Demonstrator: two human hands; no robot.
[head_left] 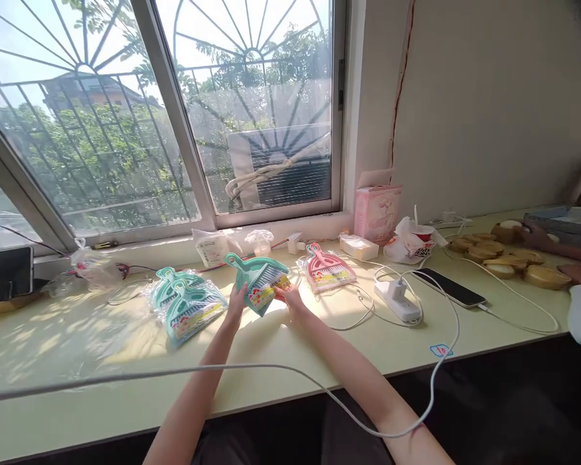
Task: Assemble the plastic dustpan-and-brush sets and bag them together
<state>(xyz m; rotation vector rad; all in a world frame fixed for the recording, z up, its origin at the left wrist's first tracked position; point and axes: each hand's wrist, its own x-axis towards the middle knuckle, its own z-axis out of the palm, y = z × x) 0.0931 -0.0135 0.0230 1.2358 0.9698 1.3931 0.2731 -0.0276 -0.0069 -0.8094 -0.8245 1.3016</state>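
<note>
Between my two hands is a green mini dustpan and brush set point(264, 279), tilted, with a printed label across its front. My left hand point(237, 301) grips its left edge, and my right hand point(290, 297) holds its lower right side near the label. To the left lies a pile of wrapped green dustpan sets point(193, 303) in clear plastic. On the other side, behind my right hand, a wrapped pink dustpan set point(325, 270) rests flat on the table.
A white power strip point(397, 300) with cables and a phone point(449, 287) lie to the right. A white cable point(271, 366) crosses in front of my forearms. Near the wall stands a pink box point(378, 212). At far right, another person's hand point(535, 236) is by several round tan pieces point(513, 258).
</note>
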